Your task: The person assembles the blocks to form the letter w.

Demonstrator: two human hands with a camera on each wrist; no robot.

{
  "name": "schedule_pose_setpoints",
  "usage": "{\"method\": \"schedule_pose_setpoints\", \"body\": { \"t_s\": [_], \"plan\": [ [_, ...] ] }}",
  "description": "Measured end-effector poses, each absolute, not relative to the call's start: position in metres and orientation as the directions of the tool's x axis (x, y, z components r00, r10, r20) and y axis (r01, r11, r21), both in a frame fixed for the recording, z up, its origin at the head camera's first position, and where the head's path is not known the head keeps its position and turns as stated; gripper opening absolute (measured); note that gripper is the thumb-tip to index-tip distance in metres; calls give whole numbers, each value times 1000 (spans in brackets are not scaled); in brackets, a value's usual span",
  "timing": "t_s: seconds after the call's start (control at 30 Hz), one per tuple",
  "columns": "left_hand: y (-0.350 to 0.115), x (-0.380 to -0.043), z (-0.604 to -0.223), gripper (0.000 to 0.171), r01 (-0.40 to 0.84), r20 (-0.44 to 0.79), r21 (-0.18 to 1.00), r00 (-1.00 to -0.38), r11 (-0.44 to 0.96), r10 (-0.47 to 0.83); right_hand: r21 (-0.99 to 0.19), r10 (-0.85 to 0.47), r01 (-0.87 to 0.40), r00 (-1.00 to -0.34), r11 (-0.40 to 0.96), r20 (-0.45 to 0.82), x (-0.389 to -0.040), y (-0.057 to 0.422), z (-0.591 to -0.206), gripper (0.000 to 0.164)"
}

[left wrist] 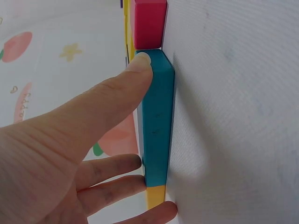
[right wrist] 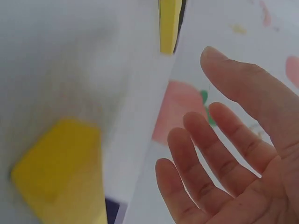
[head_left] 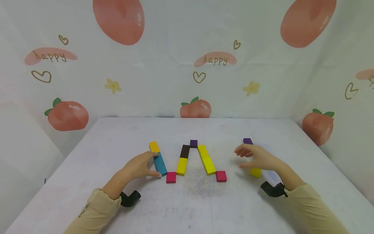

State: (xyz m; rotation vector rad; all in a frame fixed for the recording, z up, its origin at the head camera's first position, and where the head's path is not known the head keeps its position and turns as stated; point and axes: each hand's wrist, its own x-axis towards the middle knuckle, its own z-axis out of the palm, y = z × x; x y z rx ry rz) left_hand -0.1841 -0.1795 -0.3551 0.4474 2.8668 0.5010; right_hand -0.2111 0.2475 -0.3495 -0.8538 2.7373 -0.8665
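My left hand (head_left: 139, 166) touches a blue block (head_left: 160, 164), its thumb at the near end and its fingers towards the far end. Beyond that end sits an orange block (head_left: 154, 146); a red block (head_left: 171, 177) stands by the near end. In the left wrist view the thumb (left wrist: 140, 65) lies on the blue block's corner, with the other fingers spread beside it. My right hand (head_left: 258, 158) hovers, fingers loosely bent and holding nothing, over a yellow block (head_left: 255, 173) and a purple block (head_left: 247, 141). The hand hides whatever lies between these two.
Mid-table, a black block (head_left: 185, 151) and a yellow block (head_left: 181, 166) form one slanted line. A small purple block (head_left: 193, 143) sits at its top, and yellow blocks (head_left: 206, 160) slant down to another red block (head_left: 221, 176). A printed cloth (head_left: 163, 81) hangs behind the white table (head_left: 187, 208).
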Motion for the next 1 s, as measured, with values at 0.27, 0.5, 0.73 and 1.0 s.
{"method": "schedule_pose_setpoints", "body": {
  "t_s": [0.27, 0.5, 0.73, 1.0],
  "plan": [
    [-179, -185, -355, 79, 256, -143, 363, -935, 896, 325, -566, -479, -403, -877, 719, 15, -215, 273, -350, 51],
    [-179, -186, -356, 79, 251, -141, 371, -936, 894, 321, -553, -444, -360, -896, 751, -20, -211, 287, -349, 66],
    [-179, -184, -353, 79, 251, -143, 367, -936, 896, 321, -550, -454, -353, -889, 757, -54, -205, 294, -355, 91],
    [-179, -185, -354, 80, 242, -143, 368, -939, 898, 312, -530, -454, -348, -887, 773, -81, -204, 290, -363, 96]
  ]
}}
